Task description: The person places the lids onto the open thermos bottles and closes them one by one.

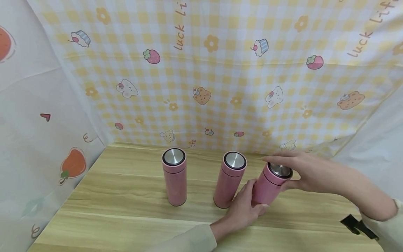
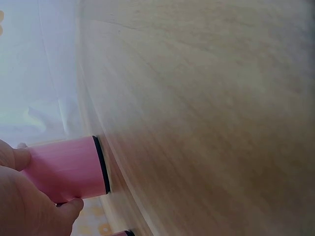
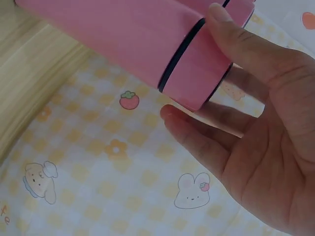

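Observation:
Three pink thermos bottles with brushed-metal lid tops are in the head view. My left hand (image 1: 244,210) grips the right-hand thermos (image 1: 266,189) around its body, thumb on the near side. At its lid (image 1: 280,170), my right hand (image 1: 310,171) holds on with the thumb on one side and fingers across the other. The right wrist view shows the thumb on the lid's pink side (image 3: 202,69), some fingers standing apart from it. In the left wrist view, the thermos's black base ring (image 2: 102,164) is at the tabletop; whether it touches cannot be told.
A middle thermos (image 1: 230,182) stands close to my left hand. Another thermos (image 1: 175,178) stands farther left on the wood-grain table (image 1: 126,196). Behind the table hangs a yellow checked cloth (image 1: 220,77). A white printed cloth (image 1: 41,140) borders the left side.

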A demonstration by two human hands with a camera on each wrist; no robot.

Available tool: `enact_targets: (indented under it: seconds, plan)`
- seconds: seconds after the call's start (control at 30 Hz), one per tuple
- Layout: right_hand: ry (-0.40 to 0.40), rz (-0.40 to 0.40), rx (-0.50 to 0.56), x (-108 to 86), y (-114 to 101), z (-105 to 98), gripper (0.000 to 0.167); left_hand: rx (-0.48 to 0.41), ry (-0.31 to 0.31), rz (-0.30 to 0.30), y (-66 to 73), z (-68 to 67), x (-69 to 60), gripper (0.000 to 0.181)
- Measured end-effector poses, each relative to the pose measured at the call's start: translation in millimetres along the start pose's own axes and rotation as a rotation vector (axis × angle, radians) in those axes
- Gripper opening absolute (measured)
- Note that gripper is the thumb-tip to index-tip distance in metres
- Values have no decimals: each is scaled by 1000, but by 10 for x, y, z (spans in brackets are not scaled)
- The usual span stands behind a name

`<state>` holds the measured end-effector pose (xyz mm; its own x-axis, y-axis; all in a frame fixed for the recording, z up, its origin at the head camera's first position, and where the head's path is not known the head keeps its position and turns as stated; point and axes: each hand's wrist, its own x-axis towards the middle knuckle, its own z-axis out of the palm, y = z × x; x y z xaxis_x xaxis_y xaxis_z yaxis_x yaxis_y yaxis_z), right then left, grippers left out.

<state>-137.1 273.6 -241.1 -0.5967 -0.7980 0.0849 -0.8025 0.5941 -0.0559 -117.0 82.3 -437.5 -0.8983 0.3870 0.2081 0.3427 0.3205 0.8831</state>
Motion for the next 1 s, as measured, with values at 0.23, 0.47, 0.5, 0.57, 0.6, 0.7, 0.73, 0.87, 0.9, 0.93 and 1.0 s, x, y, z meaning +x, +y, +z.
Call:
enact_targets:
  seconds: [0.23,0.47,0.5,0.57,0.6,0.7,0.73,0.87,0.9,0.93,1.0]
  plan:
    - [-52,-51,48,-6,7,-55,75,9,-1,-11,4,0,-4,69]
    - [-64,-39,56,1,15,-58,73,21,8,19,-8,8,-7,68]
    - [-65,-38,57,5,14,-57,73,21,9,20,-9,8,-6,68]
    - [-67,-35,56,12,9,-56,72,22,12,20,-12,9,-5,68]
    - [-68,-32,57,15,6,-55,72,22,13,18,-14,10,-4,68]
    - [-76,-21,60,23,0,-58,71,20,11,14,-13,13,-3,68]
    - [-78,-19,60,24,-2,-59,71,19,10,14,-13,14,-3,68]
    - [-88,-10,59,35,-11,-65,71,20,8,7,-7,16,-4,68]
    - [-91,-5,57,36,-16,-68,72,18,8,6,-5,15,-4,68]
    - [-93,-4,57,38,-21,-72,72,17,8,4,-4,15,-4,68]
    - [-96,1,57,45,-27,-76,72,12,7,-1,-2,16,-4,68]
